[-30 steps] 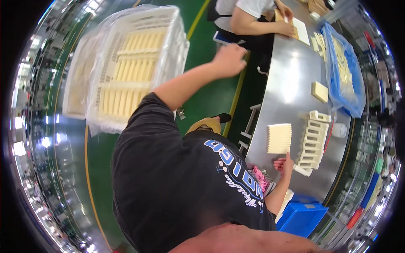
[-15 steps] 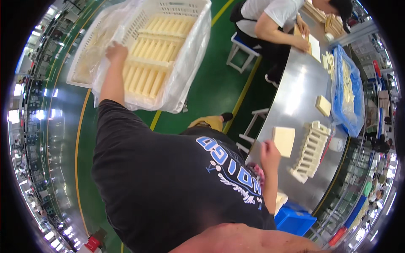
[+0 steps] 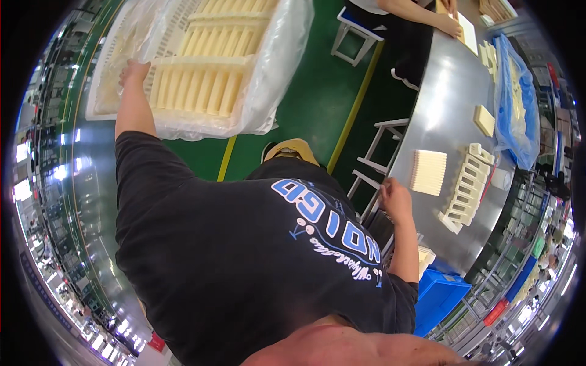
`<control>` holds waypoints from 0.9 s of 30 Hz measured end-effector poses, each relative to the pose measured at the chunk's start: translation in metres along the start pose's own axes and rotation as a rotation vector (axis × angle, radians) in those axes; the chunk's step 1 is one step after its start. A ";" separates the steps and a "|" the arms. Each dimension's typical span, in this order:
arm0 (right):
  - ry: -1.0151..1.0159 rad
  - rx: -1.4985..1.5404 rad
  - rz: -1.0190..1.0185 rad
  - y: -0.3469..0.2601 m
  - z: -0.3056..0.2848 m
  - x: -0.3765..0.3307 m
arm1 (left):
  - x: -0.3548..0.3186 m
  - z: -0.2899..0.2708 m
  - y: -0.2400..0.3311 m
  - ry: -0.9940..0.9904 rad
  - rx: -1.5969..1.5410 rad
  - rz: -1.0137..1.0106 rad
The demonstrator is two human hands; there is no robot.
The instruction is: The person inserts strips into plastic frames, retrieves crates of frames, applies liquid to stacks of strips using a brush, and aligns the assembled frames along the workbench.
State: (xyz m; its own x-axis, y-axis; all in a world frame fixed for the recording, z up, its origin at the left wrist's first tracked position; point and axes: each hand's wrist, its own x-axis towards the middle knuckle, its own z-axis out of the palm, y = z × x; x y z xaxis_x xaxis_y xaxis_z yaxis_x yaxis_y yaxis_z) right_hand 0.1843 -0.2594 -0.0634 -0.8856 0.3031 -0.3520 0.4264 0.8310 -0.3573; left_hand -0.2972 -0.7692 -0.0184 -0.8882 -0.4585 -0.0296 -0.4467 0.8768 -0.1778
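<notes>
My left hand (image 3: 133,73) reaches to the near left side of a white plastic crate (image 3: 187,18), its fingers curled over the clear plastic liner (image 3: 282,73) at the rim. Rows of long cream strips (image 3: 198,91) lie in that crate, parted by crosswise bars. At the edge of the metal table, my right hand (image 3: 397,199) is closed with bent fingers; what they hold, if anything, is hidden. Close by it is a ridged cream stack of thin pieces (image 3: 429,172). A slotted cream rack (image 3: 467,190) stands beyond that stack.
Another lined crate (image 3: 101,97) adjoins on the left. A co-worker's hands (image 3: 450,21) work at the far end of the metal table (image 3: 436,104). A blue-lined bin (image 3: 531,131) borders it. White stools (image 3: 357,39) stand alongside. Below is a blue box (image 3: 441,299).
My left hand has shifted left along the crate's side. My right hand remains by the table edge. The view has moved, and the ridges of the cream stack now show more plainly.
</notes>
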 end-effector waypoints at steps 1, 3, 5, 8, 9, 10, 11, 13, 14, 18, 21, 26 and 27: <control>0.006 -0.007 0.031 -0.003 0.000 -0.001 | 0.004 -0.001 -0.005 -0.008 -0.031 0.016; 0.001 0.003 0.066 -0.013 -0.003 0.000 | 0.084 0.047 -0.049 -0.104 -0.146 0.190; -0.003 0.001 0.069 -0.027 -0.006 0.000 | 0.122 0.080 -0.066 -0.209 -0.271 0.406; -0.006 -0.018 0.077 -0.051 -0.004 0.017 | 0.130 0.086 -0.056 -0.168 -0.388 0.503; 0.023 0.050 0.013 -0.070 -0.001 0.025 | 0.109 0.072 -0.030 -0.114 -0.440 0.551; 0.046 0.121 -0.077 -0.092 0.003 0.034 | 0.091 0.057 -0.020 -0.050 -0.485 0.574; 0.063 0.184 -0.169 -0.116 0.003 0.049 | 0.086 0.050 -0.018 -0.049 -0.491 0.567; 0.139 0.275 -0.301 -0.169 0.006 0.081 | 0.076 0.042 -0.018 -0.094 -0.473 0.580; 0.205 0.302 -0.341 -0.197 0.008 0.096 | 0.072 0.038 -0.018 -0.116 -0.466 0.588; 0.591 0.271 -0.469 -0.300 0.014 0.147 | 0.065 0.031 -0.014 -0.107 -0.480 0.608; 0.630 0.228 -0.305 -0.340 0.029 0.165 | 0.055 0.029 -0.012 -0.068 -0.492 0.607; 0.418 0.385 -0.270 -0.337 0.026 0.157 | 0.068 0.042 -0.016 -0.078 -0.422 0.671; 0.443 0.375 -0.282 -0.332 0.032 0.156 | 0.065 0.038 -0.016 -0.065 -0.455 0.696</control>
State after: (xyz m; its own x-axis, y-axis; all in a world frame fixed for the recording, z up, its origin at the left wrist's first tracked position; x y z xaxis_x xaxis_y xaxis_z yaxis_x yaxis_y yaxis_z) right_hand -0.0896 -0.5030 -0.0269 -0.9310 0.3273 0.1617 0.1304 0.7120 -0.6900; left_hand -0.3439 -0.8189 -0.0550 -0.9757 0.2144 -0.0452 0.1896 0.9296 0.3162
